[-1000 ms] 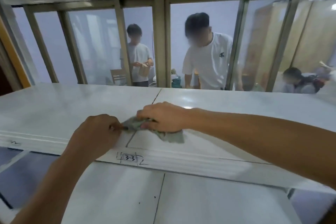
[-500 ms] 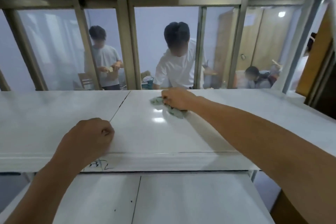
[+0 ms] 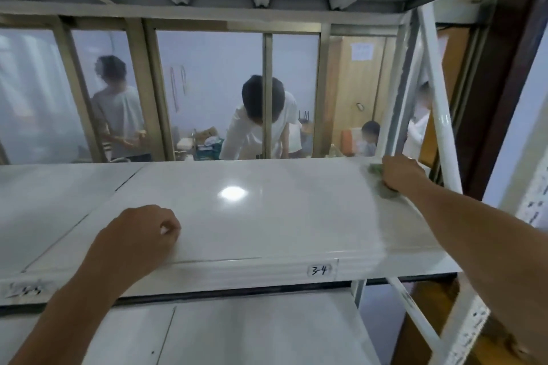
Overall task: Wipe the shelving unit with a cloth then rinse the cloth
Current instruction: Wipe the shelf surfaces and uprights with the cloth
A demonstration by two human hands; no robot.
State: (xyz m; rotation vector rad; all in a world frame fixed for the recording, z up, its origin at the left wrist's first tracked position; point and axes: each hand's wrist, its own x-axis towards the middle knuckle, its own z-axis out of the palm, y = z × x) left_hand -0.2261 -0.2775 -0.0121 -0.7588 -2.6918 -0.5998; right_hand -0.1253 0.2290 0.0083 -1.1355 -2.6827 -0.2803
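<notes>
A: Where's the cloth?

B: Start from the 3-4 label [image 3: 319,270] on the front edge of the shelf [image 3: 267,231]. The cloth [image 3: 384,190] lies far beyond it and to its right, at the shelf's back corner. It is flat on the white top, greenish and blurred.

A: And the right hand?

B: The right hand [image 3: 400,172] sits on top of the cloth, knuckles up, with its fingers bent down over it, gripping. Only a bit of cloth shows beneath, on the side towards the label.

A: The left?

B: The left hand [image 3: 142,235] is left of the label, resting on the shelf top just behind the front edge. Its fingers are curled into a loose fist with nothing in it.

A: Anything else?

B: A white post [image 3: 439,98] rises right of the label, just beside the right hand. Straight beyond the label, behind a window [image 3: 207,83], a person [image 3: 243,133] in a white shirt bends forward
</notes>
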